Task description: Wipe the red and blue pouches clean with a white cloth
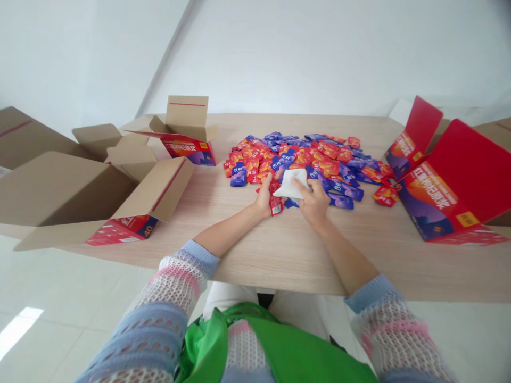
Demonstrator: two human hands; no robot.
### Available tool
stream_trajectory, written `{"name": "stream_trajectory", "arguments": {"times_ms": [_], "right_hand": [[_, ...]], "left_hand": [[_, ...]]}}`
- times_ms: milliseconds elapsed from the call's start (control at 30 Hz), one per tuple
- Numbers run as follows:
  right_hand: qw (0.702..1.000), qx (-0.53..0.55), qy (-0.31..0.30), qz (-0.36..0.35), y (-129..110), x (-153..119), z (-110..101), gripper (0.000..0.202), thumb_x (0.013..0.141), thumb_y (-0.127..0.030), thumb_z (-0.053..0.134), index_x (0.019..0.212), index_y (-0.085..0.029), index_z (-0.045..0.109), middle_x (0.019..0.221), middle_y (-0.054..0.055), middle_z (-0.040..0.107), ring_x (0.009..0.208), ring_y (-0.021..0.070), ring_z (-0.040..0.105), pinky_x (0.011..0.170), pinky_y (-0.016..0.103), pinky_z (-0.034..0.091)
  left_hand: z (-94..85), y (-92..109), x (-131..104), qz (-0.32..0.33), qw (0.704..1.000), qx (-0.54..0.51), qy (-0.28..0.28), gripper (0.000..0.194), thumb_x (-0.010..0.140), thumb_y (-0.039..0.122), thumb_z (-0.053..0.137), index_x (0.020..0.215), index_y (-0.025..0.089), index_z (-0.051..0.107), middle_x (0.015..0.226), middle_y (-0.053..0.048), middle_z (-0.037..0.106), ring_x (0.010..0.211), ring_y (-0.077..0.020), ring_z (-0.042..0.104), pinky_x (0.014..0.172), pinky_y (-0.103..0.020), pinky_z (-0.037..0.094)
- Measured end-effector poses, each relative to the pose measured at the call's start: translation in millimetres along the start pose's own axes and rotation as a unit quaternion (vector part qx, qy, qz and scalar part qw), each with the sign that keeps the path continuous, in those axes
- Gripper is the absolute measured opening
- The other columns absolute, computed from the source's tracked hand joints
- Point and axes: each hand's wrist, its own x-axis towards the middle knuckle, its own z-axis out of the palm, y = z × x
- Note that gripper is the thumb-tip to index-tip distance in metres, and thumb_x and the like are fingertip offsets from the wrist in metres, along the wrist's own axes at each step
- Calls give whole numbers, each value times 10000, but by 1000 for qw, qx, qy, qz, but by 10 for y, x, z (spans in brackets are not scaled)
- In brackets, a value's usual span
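My right hand (pixel 314 205) is closed on a white tissue or cloth (pixel 293 182), its fingers pressing on the top side. My left hand (pixel 263 198) is just left of the cloth, thumb up, with its fingers round a red sachet (pixel 275 205) whose barcode end points toward me. The cloth's left corner reaches close to the left hand and covers part of the sachets beneath. Both hands are at the near edge of a wide pile of red and purple sachets (pixel 303 154) on the table.
A large open carton (pixel 136 230) stands at the left, flaps spread, with a smaller open carton (pixel 189 149) behind it. Another open red carton (pixel 435 205) is at the right. The wooden table (pixel 279 255) runs to a pale wall (pixel 319 58).
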Motion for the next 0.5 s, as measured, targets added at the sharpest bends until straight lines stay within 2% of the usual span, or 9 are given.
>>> {"name": "stream_trajectory", "arguments": {"times_ms": [67, 133, 167, 233, 300, 333, 367, 400, 500], "right_hand": [[999, 11, 29, 44, 130, 69, -104, 504, 881, -134, 505, 1340, -322, 597, 1051, 64, 575, 897, 191, 575, 779, 281, 459], [995, 26, 42, 91, 266, 144, -228, 485, 877, -188, 531, 1344, -301, 594, 1006, 59, 570, 875, 198, 571, 777, 299, 464], [992, 31, 44, 111, 330, 176, -290, 473, 872, -209, 541, 1334, -287, 602, 982, 56, 570, 873, 202, 570, 785, 309, 465], [988, 36, 41, 145, 437, 217, -404, 461, 860, -248, 562, 1317, -258, 615, 956, 61, 578, 885, 217, 574, 810, 334, 462], [985, 45, 32, 163, 502, 214, -485, 503, 842, -288, 595, 1341, -227, 584, 981, 80, 597, 912, 238, 582, 837, 361, 457], [984, 54, 26, 167, 519, 196, -507, 556, 830, -308, 615, 1373, -215, 540, 1002, 90, 607, 921, 247, 587, 845, 374, 454], [983, 67, 21, 172, 527, 171, -513, 624, 816, -328, 637, 1408, -205, 482, 1018, 97, 615, 924, 254, 591, 847, 386, 453], [980, 82, 20, 181, 527, 140, -503, 694, 799, -352, 661, 1430, -194, 420, 1024, 99, 622, 919, 257, 594, 841, 396, 455], [964, 141, 20, 226, 484, 47, -400, 853, 711, -441, 747, 1386, -154, 312, 968, 77, 620, 849, 244, 596, 783, 390, 466]], "left_hand": [[-13, 58, -42, 71, 990, 118, 40, 532, 943, 590, 386, 1293, 252, 600, 796, -19, 677, 569, -127, 553, 528, -231, 438], [-24, 101, -121, 148, 944, 286, 75, 523, 947, 555, 384, 1247, 203, 629, 872, -48, 684, 697, -155, 586, 650, -270, 471], [-22, 110, -176, 178, 902, 385, 85, 520, 942, 544, 398, 1226, 179, 637, 947, -73, 688, 806, -188, 605, 746, -310, 481], [-3, 86, -305, 209, 781, 579, 99, 529, 908, 543, 467, 1235, 157, 622, 1133, -127, 659, 1062, -281, 567, 947, -416, 423], [33, -7, -437, 191, 658, 720, 108, 580, 854, 553, 551, 1266, 147, 591, 1250, -176, 598, 1233, -370, 453, 1062, -510, 307], [54, -75, -492, 166, 617, 761, 112, 602, 832, 560, 577, 1259, 136, 587, 1265, -200, 579, 1263, -403, 412, 1078, -547, 266], [74, -151, -537, 139, 595, 784, 113, 619, 820, 571, 585, 1246, 122, 586, 1267, -224, 565, 1275, -427, 388, 1078, -577, 243], [94, -224, -568, 112, 589, 793, 110, 636, 813, 586, 586, 1234, 110, 584, 1276, -243, 548, 1279, -443, 373, 1072, -600, 232], [132, -332, -596, 68, 613, 782, 93, 844, 741, 684, 625, 1330, 92, 496, 1436, -276, 400, 1345, -480, 274, 1074, -635, 193]]}}
